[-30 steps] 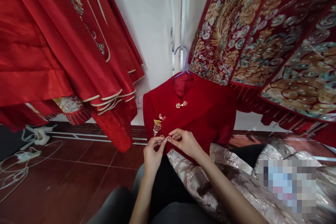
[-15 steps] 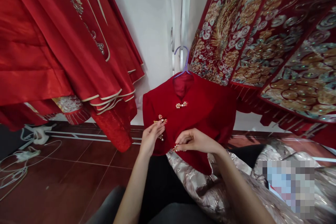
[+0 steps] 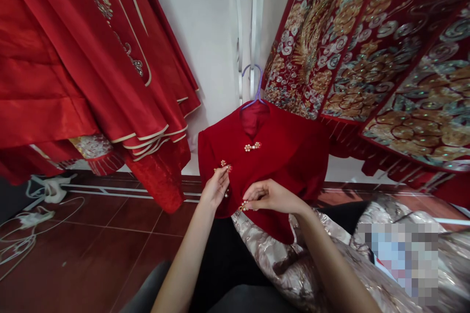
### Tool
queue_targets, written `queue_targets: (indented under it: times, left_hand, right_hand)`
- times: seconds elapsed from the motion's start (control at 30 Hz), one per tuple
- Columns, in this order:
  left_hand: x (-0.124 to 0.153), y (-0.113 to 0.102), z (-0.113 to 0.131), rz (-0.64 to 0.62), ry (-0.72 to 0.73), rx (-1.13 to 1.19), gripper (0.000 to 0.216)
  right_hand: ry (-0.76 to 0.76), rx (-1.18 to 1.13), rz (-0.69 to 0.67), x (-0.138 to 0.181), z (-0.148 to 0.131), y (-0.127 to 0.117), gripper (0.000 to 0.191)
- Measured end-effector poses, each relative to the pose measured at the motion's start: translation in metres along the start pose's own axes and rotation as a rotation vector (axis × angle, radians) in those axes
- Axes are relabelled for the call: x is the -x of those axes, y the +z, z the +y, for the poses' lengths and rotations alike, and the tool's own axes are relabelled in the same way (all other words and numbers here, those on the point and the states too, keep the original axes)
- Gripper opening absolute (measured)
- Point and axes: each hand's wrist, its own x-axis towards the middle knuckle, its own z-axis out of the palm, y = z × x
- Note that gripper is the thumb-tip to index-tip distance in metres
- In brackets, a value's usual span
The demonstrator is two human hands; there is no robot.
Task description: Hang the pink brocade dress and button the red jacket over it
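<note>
So the deep red, high-necked cloth top point(image 3: 282, 132) hangs right in front of me, its lower edge down by my knees. My right hand point(image 3: 270, 196) has thumb and fingers pinched on a small gold-and-pearl clasp piece point(image 3: 244, 206) at the loose front flap. My left hand point(image 3: 216, 188) is pinching at the gold-and-pearl flower ornament point(image 3: 224, 165) on the left front; my own fingers cover most of it, so I can't swear which bit they're on. The two hands are near each other but apart. Higher up, a gold-and-pearl flower clasp point(image 3: 252, 146) sits just below the neckline. The top is on a thin purple hanger point(image 3: 260, 85), its hook up at some white upright bars point(image 3: 254, 24). Shiny silvery-beige patterned fabric point(image 3: 268, 249) lies beneath the flap and off to my right. Bright red garments with cream piping point(image 3: 95, 58) hang on the left, dark red ones heavy with gold and silver embroidery point(image 3: 352, 58) on the right. Tangled white cables point(image 3: 22, 239) lie on the reddish-brown tiled floor point(image 3: 135, 249).
</note>
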Motion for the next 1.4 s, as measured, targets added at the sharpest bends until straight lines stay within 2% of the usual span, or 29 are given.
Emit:
queue_targets:
  times: [0.2, 0.27, 0.33, 0.4, 0.5, 0.57, 0.63, 0.7, 0.77, 1.0, 1.07, 1.1, 1.23, 1.27, 1.33, 1.4]
  left_hand:
    - [0.001, 0.008, -0.004, 0.098, 0.064, -0.067, 0.009]
    - [0.003, 0.014, -0.001, 0.034, 0.051, -0.132, 0.022]
    - [0.006, 0.024, 0.006, -0.089, 0.08, -0.241, 0.037]
    - [0.008, 0.037, 0.016, -0.201, 0.259, -0.416, 0.04]
    - [0.01, 0.06, 0.031, -0.307, 0.734, -0.78, 0.028]
    - [0.009, 0.072, 0.039, -0.32, 0.996, -1.068, 0.026]
    - [0.005, 0.079, 0.045, -0.296, 1.155, -1.335, 0.026]
    - [0.0, 0.083, 0.05, -0.293, 1.226, -1.521, 0.025]
    - [-0.005, 0.085, 0.055, -0.328, 1.251, -1.611, 0.022]
    - [-0.013, 0.089, 0.067, -0.631, 1.304, -1.593, 0.01]
    - [-0.016, 0.09, 0.066, -0.66, 1.352, -1.579, 0.013]
    - [-0.018, 0.09, 0.065, -0.664, 1.397, -1.589, 0.015]
    - [-0.023, 0.089, 0.059, -0.598, 1.634, -1.772, 0.026]
    - [-0.023, 0.088, 0.058, -0.565, 1.666, -1.824, 0.028]
    - [-0.023, 0.086, 0.06, -0.518, 1.675, -1.931, 0.03]
    - [-0.021, 0.082, 0.064, -0.491, 1.624, -2.072, 0.031]
  right_hand:
    - [0.001, 0.0, 0.004, 0.0, 0.002, -0.001, 0.032]
    - [0.001, 0.019, -0.012, 0.002, 0.001, -0.004, 0.032]
    - [-0.003, 0.065, -0.046, 0.007, 0.0, -0.009, 0.029]
    - [-0.001, 0.116, -0.09, 0.014, -0.003, -0.015, 0.026]
    - [0.026, 0.143, -0.123, 0.025, -0.006, -0.025, 0.025]
    - [0.043, 0.135, -0.122, 0.031, -0.006, -0.032, 0.024]
    - [0.058, 0.123, -0.116, 0.036, -0.007, -0.037, 0.023]
    - [0.067, 0.117, -0.103, 0.039, -0.007, -0.041, 0.021]
    - [0.072, 0.127, -0.083, 0.041, -0.008, -0.043, 0.02]
    - [0.074, 0.185, -0.101, 0.051, -0.015, -0.052, 0.031]
    - [0.042, 0.219, -0.004, 0.052, -0.018, -0.053, 0.031]
    - [0.003, 0.235, 0.092, 0.049, -0.019, -0.052, 0.03]
    - [-0.344, 0.246, 0.697, 0.015, -0.028, -0.036, 0.031]
    - [-0.439, 0.254, 0.773, 0.001, -0.031, -0.03, 0.035]
    - [-0.51, 0.284, 0.734, -0.026, -0.036, -0.019, 0.045]
    - [-0.398, 0.358, 0.69, -0.048, -0.038, -0.012, 0.057]
